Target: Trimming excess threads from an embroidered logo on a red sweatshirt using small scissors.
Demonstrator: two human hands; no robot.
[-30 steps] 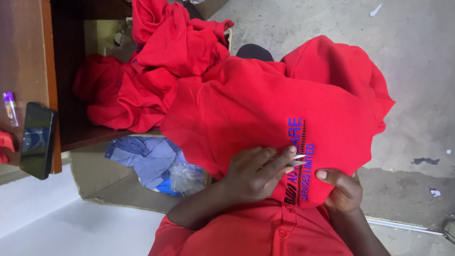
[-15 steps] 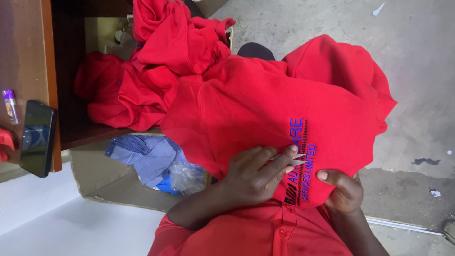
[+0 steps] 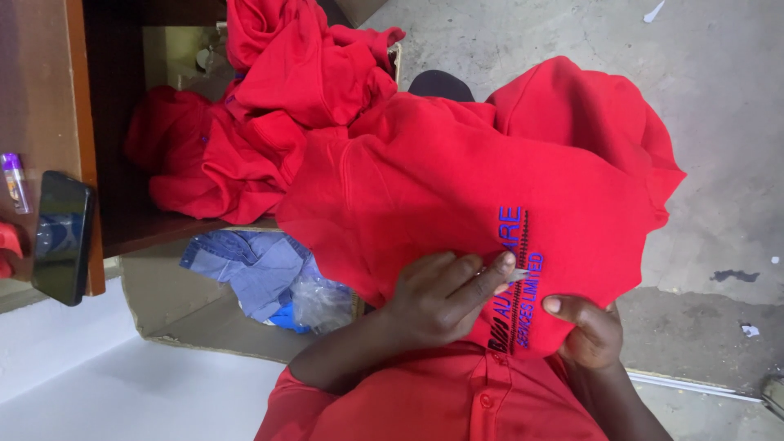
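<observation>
A red garment (image 3: 457,188) with purple and black embroidered lettering (image 3: 516,269) is spread over my lap. My left hand (image 3: 437,300) rests on it and pinches a small silvery tool (image 3: 516,276), whose tip touches the lettering. My right hand (image 3: 590,331) grips the garment's near edge just right of the lettering, thumb on top and fingers underneath. I am wearing a red buttoned shirt (image 3: 457,404).
More red garments (image 3: 269,106) are piled on a wooden shelf at upper left. A black phone (image 3: 61,237) and a small purple-capped tube (image 3: 15,181) lie on the wooden top. A cardboard box (image 3: 175,306) holds blue cloth (image 3: 249,265) and clear plastic. The floor (image 3: 719,98) is concrete.
</observation>
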